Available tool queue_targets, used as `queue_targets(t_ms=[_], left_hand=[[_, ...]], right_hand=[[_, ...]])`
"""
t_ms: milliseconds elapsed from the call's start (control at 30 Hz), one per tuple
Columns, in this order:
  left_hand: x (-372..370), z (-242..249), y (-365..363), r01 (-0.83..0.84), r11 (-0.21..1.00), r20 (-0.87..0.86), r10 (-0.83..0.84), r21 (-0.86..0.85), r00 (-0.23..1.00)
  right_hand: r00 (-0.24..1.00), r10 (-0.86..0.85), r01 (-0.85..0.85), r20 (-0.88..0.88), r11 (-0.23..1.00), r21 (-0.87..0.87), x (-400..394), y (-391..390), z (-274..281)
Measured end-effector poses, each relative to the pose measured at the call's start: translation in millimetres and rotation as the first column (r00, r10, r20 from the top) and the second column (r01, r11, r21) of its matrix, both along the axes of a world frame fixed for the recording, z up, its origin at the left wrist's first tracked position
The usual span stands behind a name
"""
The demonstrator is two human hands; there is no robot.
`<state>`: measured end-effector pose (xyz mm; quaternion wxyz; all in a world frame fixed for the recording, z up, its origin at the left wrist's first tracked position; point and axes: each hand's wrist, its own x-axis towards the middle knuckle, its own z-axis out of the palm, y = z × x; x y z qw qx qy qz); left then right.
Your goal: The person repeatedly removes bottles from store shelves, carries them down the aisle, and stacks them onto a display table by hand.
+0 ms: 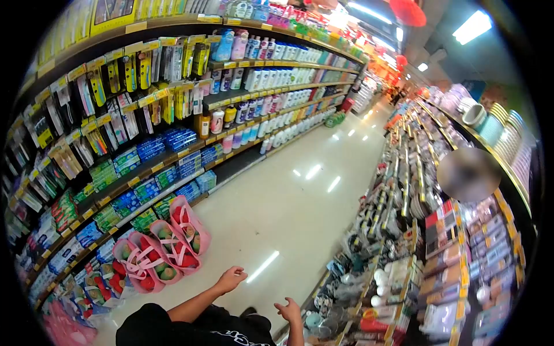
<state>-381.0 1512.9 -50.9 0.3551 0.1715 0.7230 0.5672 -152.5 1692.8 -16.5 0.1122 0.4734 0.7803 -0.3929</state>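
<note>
My left hand (231,279) hangs in the air over the shiny floor, fingers loosely stretched and nothing in them. Low in front of me, my right hand (287,310) has its fingers apart and is bare too. It is nearest to the shelves on the right. To the left of my left hand, several pink bags (199,239) with light handles stand on the floor against the shelf. Red and green round things fill them; their kind is hard to make out. Neither hand touches anything.
On the left, a long shelf (231,169) carries bottles, hanging toothbrush-like packs (130,72) and toothpaste-like boxes (151,148). Right of the pale aisle floor (277,213), racks hold packaged goods and stacked baskets (495,124). Green packs (334,119) sit on the floor farther along.
</note>
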Motion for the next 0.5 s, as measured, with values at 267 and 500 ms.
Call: queue_targets(t_ms=[267, 500], left_hand=[[-107.1, -19.0, 78.5, -0.163, 0.980, -0.059, 0.158, -0.110, 0.986], [-207.8, -29.4, 161.7, -0.220, 0.957, -0.012, 0.221, -0.187, 0.975]], right_hand=[[0.980, 0.192, -0.198, 0.058, 0.971, 0.133, -118.3, 166.0, -61.9], [0.920, 0.384, -0.378, -0.076, 0.922, 0.082, -280.1, 300.7, -47.0]])
